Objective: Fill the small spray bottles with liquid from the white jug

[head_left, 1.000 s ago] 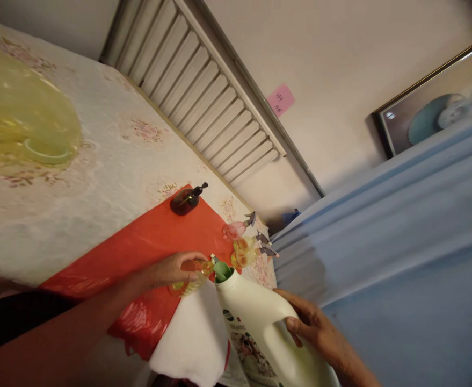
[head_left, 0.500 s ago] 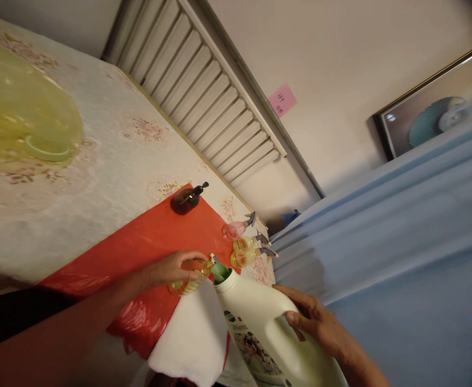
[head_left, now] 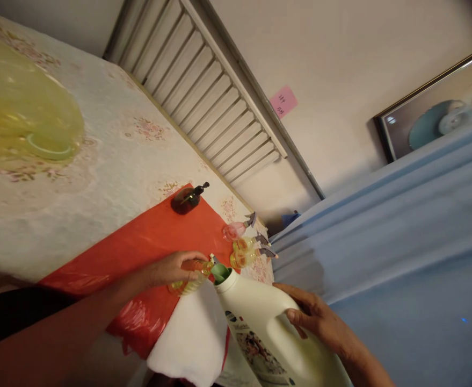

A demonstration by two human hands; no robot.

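Observation:
My left hand is closed round the neck of a clear ribbed bottle holding yellowish liquid, which stands on a red plastic sheet. My right hand grips the handle of a large pale green jug with a flower-printed label. The jug is tilted, its green spout right at the mouth of the bottle. Whether liquid is flowing I cannot make out. A folded white towel lies below the bottle, close beside the jug.
Beyond my hands stand a pink spray bottle and two yellow spray bottles. A dark pump bottle is on the red sheet. A yellow plastic bag rests on the flowered tablecloth. A blue curtain hangs at right.
Both hands keep their grips, and the jug's spout stays at the bottle's mouth. The jug's body and my right hand have shifted very slightly.

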